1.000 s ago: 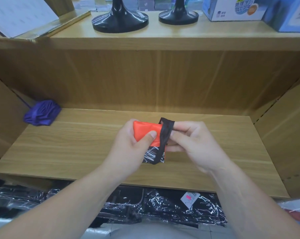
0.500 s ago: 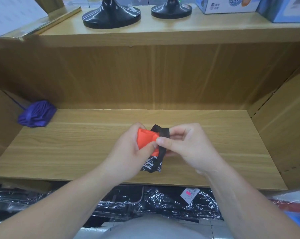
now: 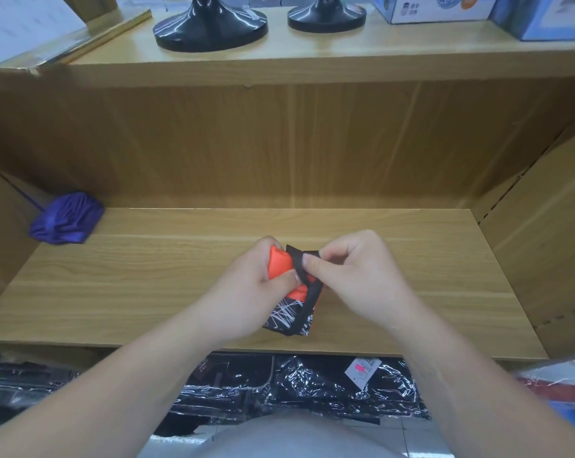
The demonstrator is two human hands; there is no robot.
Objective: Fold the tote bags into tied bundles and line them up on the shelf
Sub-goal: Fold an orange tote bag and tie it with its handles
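Both hands are over the middle of the wooden shelf [image 3: 411,259], working one bag. The left hand [image 3: 246,292] is closed around the folded orange bag [image 3: 279,264], thumb pressed on its lower edge. The right hand [image 3: 355,276] pinches the black strap [image 3: 296,259] across the top of the bundle; the strap's loose end seems to run down past a black-and-white patterned flap. A purple bundle [image 3: 64,218] sits in the back left corner, well apart.
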